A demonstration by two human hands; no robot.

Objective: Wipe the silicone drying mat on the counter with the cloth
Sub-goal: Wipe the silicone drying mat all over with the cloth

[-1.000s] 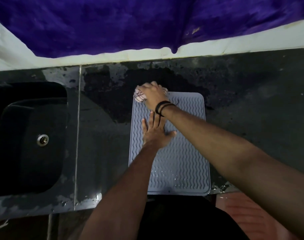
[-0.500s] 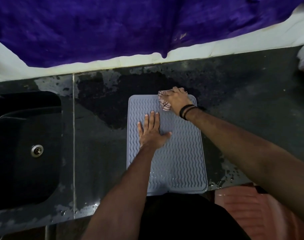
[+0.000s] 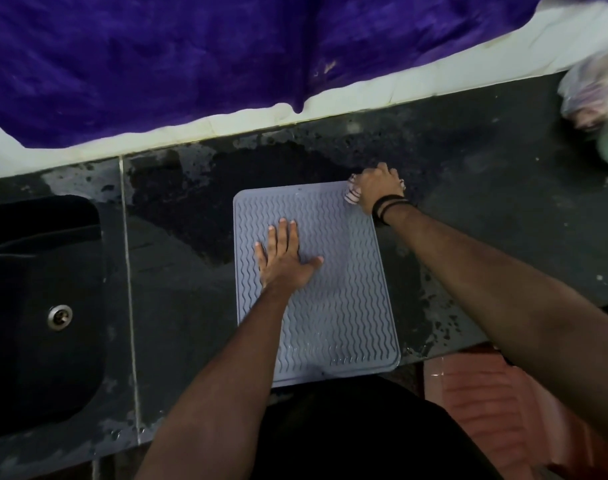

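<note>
The left hand lay flat, pinning the silicone drying mat to the bench, while the right hand gripped the cloth at the mat's far right corner.

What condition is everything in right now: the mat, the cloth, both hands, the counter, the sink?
Drying mat: lying flat on the counter, near edge slightly over the counter's front.
Cloth: bunched, pressed on the mat's far right corner.
Right hand: closed around the cloth.
Left hand: open, flat on the mat, fingers spread.
Counter: dark, with wet patches around the mat.
Sink: looks empty, drain visible.
</note>
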